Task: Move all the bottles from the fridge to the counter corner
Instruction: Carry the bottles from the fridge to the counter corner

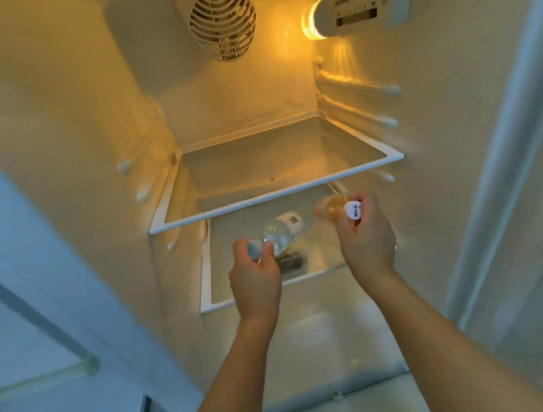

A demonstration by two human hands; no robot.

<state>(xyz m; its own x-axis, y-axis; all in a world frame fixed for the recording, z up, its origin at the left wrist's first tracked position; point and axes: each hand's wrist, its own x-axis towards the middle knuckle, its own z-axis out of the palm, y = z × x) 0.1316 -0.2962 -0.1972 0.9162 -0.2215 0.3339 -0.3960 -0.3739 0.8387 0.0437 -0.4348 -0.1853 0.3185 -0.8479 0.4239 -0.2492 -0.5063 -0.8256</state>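
1. Two bottles in hand, both at the lower shelf (205, 286) of the open fridge (60, 92), under the upper shelf (263, 200).
2. Clear bottle (277, 233): lies tilted, neck toward the camera, white label at the far end, pale blue cap at the near end. Body hangs over the lower shelf; cannot tell if it touches the glass.
3. Left hand (255, 280): fingers closed around the clear bottle's cap and neck, thumb on one side, fingertips on the other.
4. Amber bottle (333, 205): yellowish liquid, white cap with red print facing the camera, body pointing back into the fridge, partly tucked under the upper shelf's front edge.
5. Right hand (365, 240): wrapped around the amber bottle's neck just below the cap, holding it up off the shelf.
6. Dark item (292, 261): on the lower shelf, between the hands, mostly behind the left hand and clear bottle; blurred, cannot tell what it is.
7. Upper shelf: glass with white frame, bare apart from small specks.
8. Fan grille (223, 24) at top of the back wall; lit lamp (311, 20) and control panel (358, 10) on the right wall, warm yellow light.
9. Both forearms bare, reaching in from the bottom of the view.
10. Fridge door edge (503, 155) at the right, pale and blurred.
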